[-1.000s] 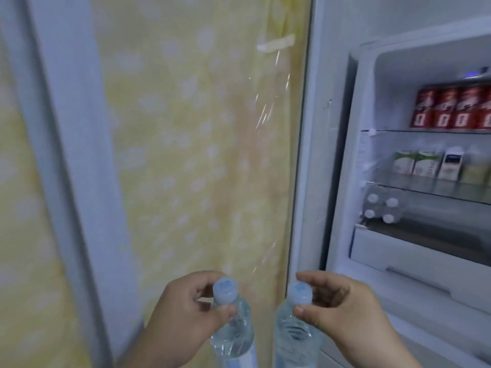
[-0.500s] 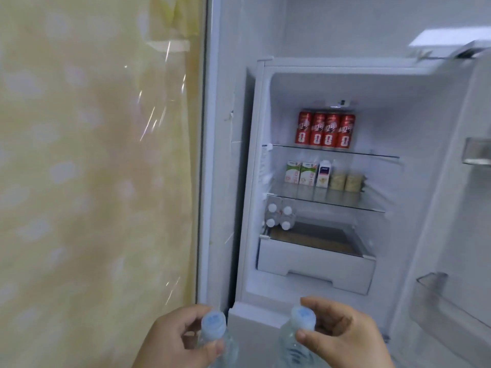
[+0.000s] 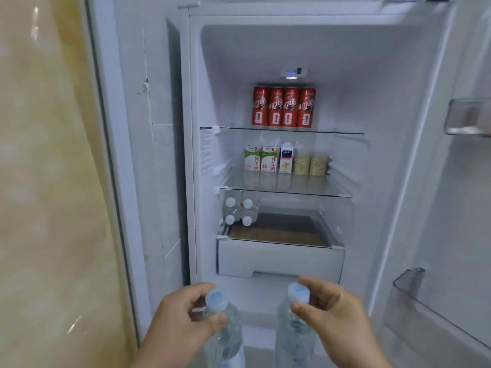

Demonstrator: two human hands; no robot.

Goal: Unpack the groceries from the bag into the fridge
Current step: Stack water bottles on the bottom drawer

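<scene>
My left hand (image 3: 180, 325) curls fingers round one bottle (image 3: 225, 335), my right hand (image 3: 337, 317) round a second bottle (image 3: 292, 333); I count four cans (image 3: 283, 107), three cartons (image 3: 269, 162), four laid bottles (image 3: 239, 211).

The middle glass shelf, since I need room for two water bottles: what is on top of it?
Along its back stand two green-and-white cartons, a white carton and two pale containers; the front of the shelf is bare. Anything behind that row is hidden.
</scene>
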